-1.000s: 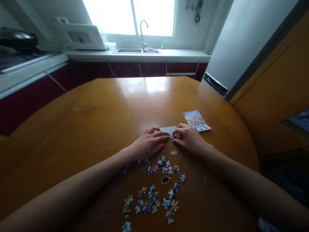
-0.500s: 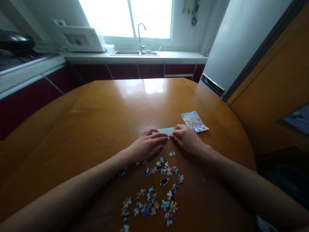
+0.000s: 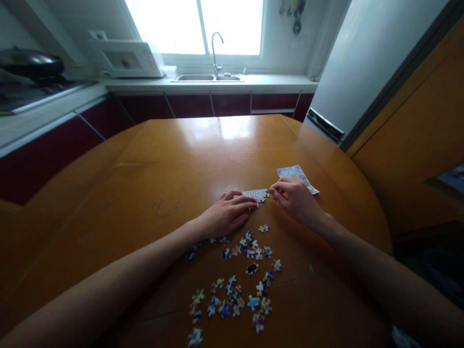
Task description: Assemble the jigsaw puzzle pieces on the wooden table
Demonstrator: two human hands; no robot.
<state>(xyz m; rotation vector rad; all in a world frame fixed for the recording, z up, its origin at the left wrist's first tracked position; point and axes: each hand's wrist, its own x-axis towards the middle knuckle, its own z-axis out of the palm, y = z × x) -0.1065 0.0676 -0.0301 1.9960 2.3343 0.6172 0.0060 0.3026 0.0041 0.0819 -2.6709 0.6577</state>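
Note:
My left hand [image 3: 228, 212] lies flat with its fingers stretched over the left part of a joined strip of jigsaw puzzle [image 3: 256, 194], covering some of it. At the strip's right end, my right hand [image 3: 297, 197] is closed in a pinch, its fingertips at a small puzzle piece [image 3: 268, 193]. Behind that hand lies a creased picture sheet [image 3: 290, 171], partly covered by it. Loose puzzle pieces [image 3: 232, 290] are scattered on the table between my forearms, and a separate piece [image 3: 264, 228] sits just below the strip.
The wooden table [image 3: 174, 154] has a rounded edge. Beyond it run a counter with a sink [image 3: 195, 78] and a faucet [image 3: 214, 53]. A white microwave [image 3: 126, 59] and a dark pan [image 3: 31, 63] stand at the left, a refrigerator [image 3: 377, 63] at the right.
My right hand has moved right and slightly away from me, from the strip's lower edge to its right end, uncovering more of the strip. My left hand stays on the puzzle.

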